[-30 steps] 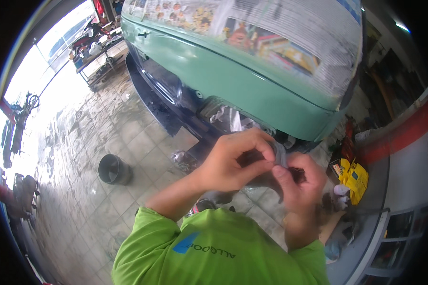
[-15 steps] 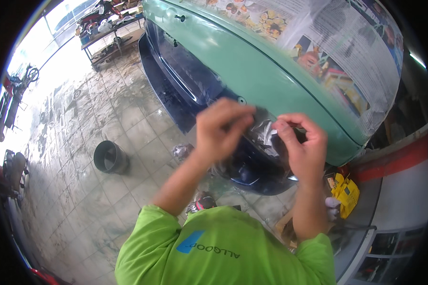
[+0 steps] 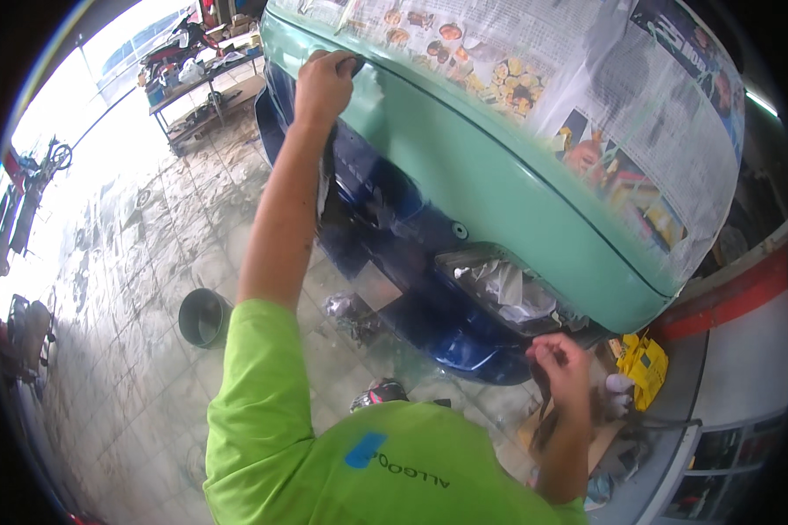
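Note:
A car's rear panel, painted pale green (image 3: 464,166), fills the upper middle above a dark blue bumper (image 3: 477,346). Up at the panel's far left, my left hand (image 3: 322,87) has its fingers curled at the dark hole; what they hold, if anything, is hidden. My right hand (image 3: 562,367) is low at the bumper's right end, thumb and fingers pinched together, with anything between them too small to make out. Crumpled whitish plastic (image 3: 517,293) fills the lamp opening between my hands. A small round fitting (image 3: 460,230) shows on the panel's lower edge.
Newspaper sheets (image 3: 517,52) cover the car above the panel. A dark bucket (image 3: 204,318) stands on the tiled floor at left, with a crumpled plastic bundle (image 3: 350,308) nearer the bumper. A yellow bag (image 3: 643,367) lies at right. Farther back is a cluttered workbench (image 3: 206,79).
Both hands were close together over the lamp opening. My left hand has moved far up and left along the panel, and my right hand has dropped lower. The opening's crumpled plastic is now more exposed.

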The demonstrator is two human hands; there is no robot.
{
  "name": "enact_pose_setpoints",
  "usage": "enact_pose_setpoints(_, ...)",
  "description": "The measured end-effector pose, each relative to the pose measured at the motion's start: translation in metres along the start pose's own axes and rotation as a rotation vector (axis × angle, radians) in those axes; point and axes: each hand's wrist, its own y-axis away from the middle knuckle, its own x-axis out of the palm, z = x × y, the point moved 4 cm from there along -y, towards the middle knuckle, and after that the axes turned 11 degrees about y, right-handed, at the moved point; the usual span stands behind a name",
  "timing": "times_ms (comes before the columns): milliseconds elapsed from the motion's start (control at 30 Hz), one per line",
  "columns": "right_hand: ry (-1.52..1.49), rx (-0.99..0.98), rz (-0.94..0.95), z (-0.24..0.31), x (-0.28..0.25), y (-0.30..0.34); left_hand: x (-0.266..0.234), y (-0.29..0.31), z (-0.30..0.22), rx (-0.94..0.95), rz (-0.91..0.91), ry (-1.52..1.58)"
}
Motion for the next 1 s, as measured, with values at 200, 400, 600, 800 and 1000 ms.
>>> enact_pose_setpoints(200,0.018,-0.011,0.025,-0.029,0.002,0.01,0.004,-0.056,0.048,-0.101,0.345,-0.283)
enact_pose_setpoints(400,-0.121,0.064,0.008,-0.049,0.009,0.013,0.009,-0.067,0.052,-0.068,0.432,-0.283)
enact_pose_setpoints(600,-0.141,0.043,0.032,-0.058,0.022,0.005,0.01,-0.053,0.038,-0.112,0.289,-0.081)
enact_pose_setpoints(800,-0.193,0.06,0.126,-0.057,0.039,-0.006,0.017,-0.038,0.034,0.011,0.086,-0.141)
enact_pose_setpoints(1000,-0.197,0.06,0.189,-0.057,0.049,-0.013,0.024,-0.032,0.035,0.037,0.012,-0.076)
